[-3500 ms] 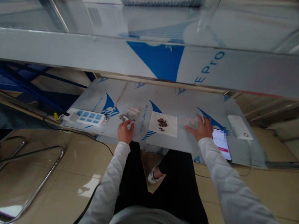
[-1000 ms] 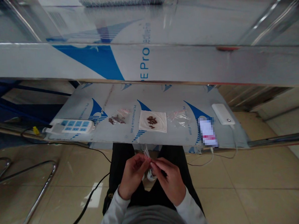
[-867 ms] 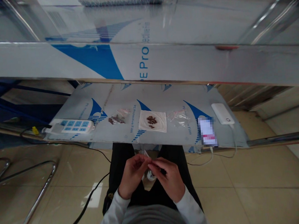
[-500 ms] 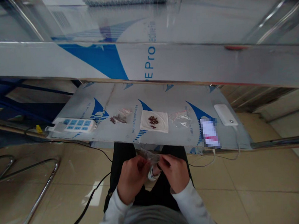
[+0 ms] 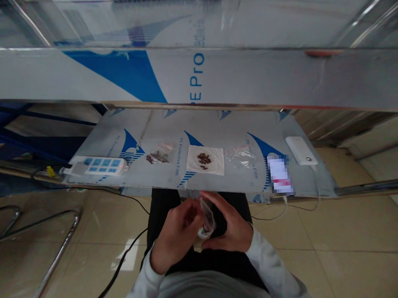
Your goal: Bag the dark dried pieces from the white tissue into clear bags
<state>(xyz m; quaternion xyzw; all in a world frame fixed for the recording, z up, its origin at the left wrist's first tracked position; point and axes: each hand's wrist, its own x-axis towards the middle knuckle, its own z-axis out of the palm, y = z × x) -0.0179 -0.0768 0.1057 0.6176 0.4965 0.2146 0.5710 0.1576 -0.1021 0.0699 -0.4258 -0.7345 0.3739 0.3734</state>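
Note:
A small clear plastic bag (image 5: 208,215) is pinched in the fingers of my left hand (image 5: 176,231), above my lap. The bag's mouth seems spread apart. Around the bag's right side curves my right hand (image 5: 232,223), its thumb and fingers wide apart; whether a fingertip touches the plastic I cannot tell. Beyond the hands, small dark brown pieces (image 5: 204,159) lie heaped on a white paper square (image 5: 217,165). To their left rests a clear bag with brown pieces (image 5: 157,156), and to their right are flat clear bags (image 5: 242,156).
The low shelf (image 5: 204,121) is covered in printed protective film. A white power strip (image 5: 105,166) lies at its left, a phone (image 5: 279,175) and a white power bank (image 5: 300,151) at its right, both with cables. A higher shelf edge (image 5: 248,79) overhangs the back. A metal chair frame (image 5: 61,254) stands left.
My right hand has let go of its pinch on the bag and spread its fingers around it. The bag now stands more upright and opened, held by my left hand.

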